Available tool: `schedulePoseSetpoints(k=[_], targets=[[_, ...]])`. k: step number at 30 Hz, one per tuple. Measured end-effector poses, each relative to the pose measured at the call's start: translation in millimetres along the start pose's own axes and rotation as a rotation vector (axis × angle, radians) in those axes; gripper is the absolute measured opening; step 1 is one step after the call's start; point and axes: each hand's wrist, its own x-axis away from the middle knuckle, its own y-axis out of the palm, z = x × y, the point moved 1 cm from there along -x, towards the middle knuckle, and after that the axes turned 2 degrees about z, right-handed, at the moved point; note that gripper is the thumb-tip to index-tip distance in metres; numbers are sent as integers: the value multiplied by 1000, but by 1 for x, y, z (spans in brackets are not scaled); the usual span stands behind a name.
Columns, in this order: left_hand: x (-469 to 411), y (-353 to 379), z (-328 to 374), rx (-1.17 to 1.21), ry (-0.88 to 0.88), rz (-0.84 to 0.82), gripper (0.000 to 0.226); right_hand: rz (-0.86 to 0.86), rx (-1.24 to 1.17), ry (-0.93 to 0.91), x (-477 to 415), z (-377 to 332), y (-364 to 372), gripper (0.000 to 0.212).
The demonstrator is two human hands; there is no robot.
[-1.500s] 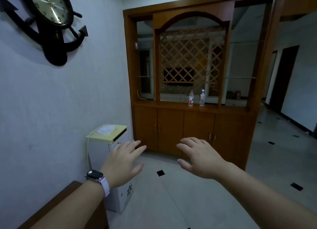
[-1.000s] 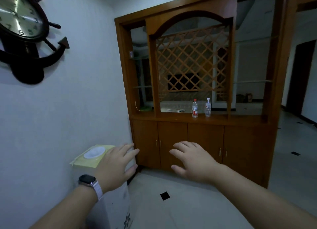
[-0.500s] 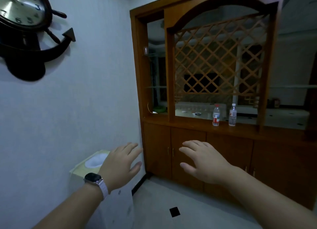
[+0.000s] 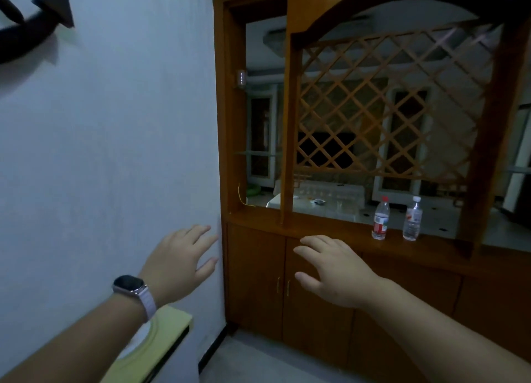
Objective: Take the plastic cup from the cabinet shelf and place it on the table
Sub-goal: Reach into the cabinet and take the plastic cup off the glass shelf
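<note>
A small clear plastic cup [image 4: 241,79] stands on the upper glass shelf in the left bay of a wooden cabinet [image 4: 287,124]. My left hand [image 4: 179,263], with a watch on its wrist, is held out low with the fingers spread and holds nothing. Beside it my right hand [image 4: 333,270] reaches forward in front of the lower doors, also spread and holding nothing. Both hands are well below the cup. No table can be seen from here.
Two water bottles, one red-labelled [image 4: 380,221] and one clear [image 4: 413,221], stand on the cabinet counter at the right. A white appliance with a yellow-green top [image 4: 172,325] sits below my left arm against the wall [image 4: 115,152]. A lower glass shelf [image 4: 255,153] spans the left bay.
The view has come closer to the cabinet and shifted left, so the cabinet looks larger and the clock has slid mostly out of view. Both hands stay spread and hold nothing.
</note>
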Motion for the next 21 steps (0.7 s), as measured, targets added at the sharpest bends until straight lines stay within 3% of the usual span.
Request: schedulePoseSetpoints(k=[10, 21], targets=[[-75, 89, -66, 69, -28, -17, 49, 27, -5, 27, -130, 46, 39, 58], [-200, 228, -109, 16, -58, -78, 46, 7, -104, -29, -280, 147, 152, 55]])
